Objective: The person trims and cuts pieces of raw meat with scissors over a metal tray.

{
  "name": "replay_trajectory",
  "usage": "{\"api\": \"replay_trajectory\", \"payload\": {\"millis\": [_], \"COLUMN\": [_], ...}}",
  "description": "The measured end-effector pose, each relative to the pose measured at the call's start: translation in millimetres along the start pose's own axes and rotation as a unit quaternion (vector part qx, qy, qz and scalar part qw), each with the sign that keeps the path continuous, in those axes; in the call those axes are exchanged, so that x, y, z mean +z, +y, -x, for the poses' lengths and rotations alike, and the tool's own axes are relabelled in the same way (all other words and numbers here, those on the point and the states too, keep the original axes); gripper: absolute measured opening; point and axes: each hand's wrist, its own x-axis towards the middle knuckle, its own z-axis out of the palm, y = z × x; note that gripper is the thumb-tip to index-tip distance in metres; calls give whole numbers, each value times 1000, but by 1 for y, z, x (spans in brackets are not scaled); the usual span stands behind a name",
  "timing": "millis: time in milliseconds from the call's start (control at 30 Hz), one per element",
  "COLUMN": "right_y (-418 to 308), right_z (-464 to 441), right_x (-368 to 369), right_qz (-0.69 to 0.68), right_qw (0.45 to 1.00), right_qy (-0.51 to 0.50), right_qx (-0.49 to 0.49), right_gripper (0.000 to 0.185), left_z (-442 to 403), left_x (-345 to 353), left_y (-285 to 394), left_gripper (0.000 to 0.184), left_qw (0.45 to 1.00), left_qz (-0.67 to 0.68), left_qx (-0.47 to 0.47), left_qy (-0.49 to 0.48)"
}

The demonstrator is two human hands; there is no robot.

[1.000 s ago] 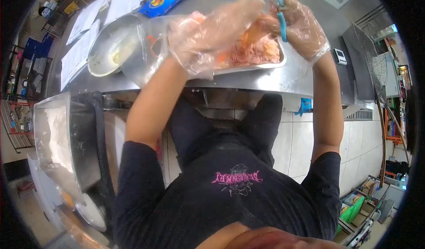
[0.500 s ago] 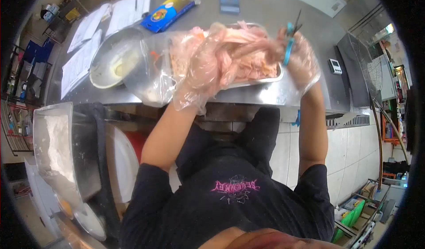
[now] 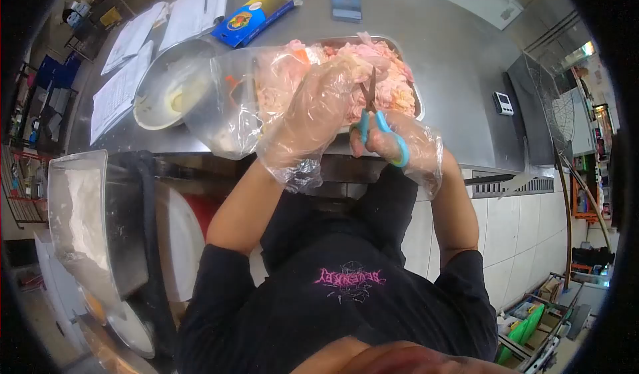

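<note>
My left hand point(image 3: 321, 101), in a clear plastic glove, is closed on a pale pink piece of raw chicken point(image 3: 363, 66) above the metal tray point(image 3: 420, 106). More raw chicken point(image 3: 397, 84) fills that tray. Close to the tray's front edge, my gloved right hand point(image 3: 389, 141) grips scissors point(image 3: 370, 104) by their light blue handles. Their blades point away from me, up to the piece at my left fingertips. A clear plastic bag point(image 3: 229, 108) lies left of the tray, beside my left hand. My left fingertips are partly hidden by the glove and chicken.
A metal bowl point(image 3: 150, 116) with pale residue stands left on the steel table point(image 3: 452, 54). Behind it are papers point(image 3: 126, 88) and a blue-and-yellow packet point(image 3: 256, 18). A phone point(image 3: 347, 5) lies at the back, a timer point(image 3: 503, 103) at right. A flour bin point(image 3: 86, 221) stands lower left.
My right hand with the scissors has come left and down, towards my left hand. The long strip of chicken stretched between my hands no longer shows; more of the tray's contents is visible.
</note>
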Motion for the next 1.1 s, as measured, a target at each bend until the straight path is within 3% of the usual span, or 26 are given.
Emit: {"api": "replay_trajectory", "payload": {"millis": [100, 233, 300, 367, 533, 600, 633, 700, 733, 800, 867, 933, 1000, 1067, 1100], "right_y": [0, 0, 4, 6, 13, 19, 23, 32, 37, 44, 43, 41, 41, 45, 48], "right_z": [2, 0, 1, 1, -7, -6, -6, -9, -10, -11, -15, -9, -7, -7, -6], "right_x": [5, 1, -1, -4, -3, 2, 5, 5, 7, 11, 18, 17, 18, 21, 24], "right_qz": [-33, -18, -17, -15, -57, -101, -128, -152, -180, -211, -188, -236, -285, -447, -449], "right_qw": [999, 999, 999, 999, 997, 993, 990, 987, 982, 975, 977, 968, 955, 890, 890], "right_qy": [25, 40, 34, 21, 29, 37, 45, 53, 45, 38, 88, 73, 55, -23, -22], "right_qx": [13, 10, 5, -24, -33, -50, -35, -25, -39, -52, -38, -50, -56, -81, -80], "right_gripper": [70, 70, 70, 83, 79, 77, 67, 59, 60, 60, 65, 66, 68, 60, 60], "left_z": [1, 0, 6, 10, -1, -7, -12, -24, -26, -29, -34, -42, -44, -47, -48], "left_x": [6, -3, -3, -1, -7, -16, -22, -33, -35, -35, -39, -45, -50, -44, -42], "left_y": [11, 36, 34, 38, 49, 47, 48, 53, 54, 56, 62, 62, 58, 51, 49], "left_gripper": [29, 30, 32, 33, 39, 38, 38, 29, 29, 35, 35, 35, 36, 35, 33], "left_qw": [996, 999, 960, 952, 903, 909, 908, 957, 957, 959, 944, 926, 914, 912, 907], "left_qz": [68, 22, -258, -280, -382, -363, -363, -193, -193, -114, -157, -204, -208, -174, -141], "left_qx": [-44, -40, 109, 121, 195, 167, 168, 29, 30, -70, -80, -82, 14, -32, -76], "left_qy": [33, 0, 21, 12, -18, -122, -124, -215, -216, -250, -279, -306, -347, -369, -389]}}
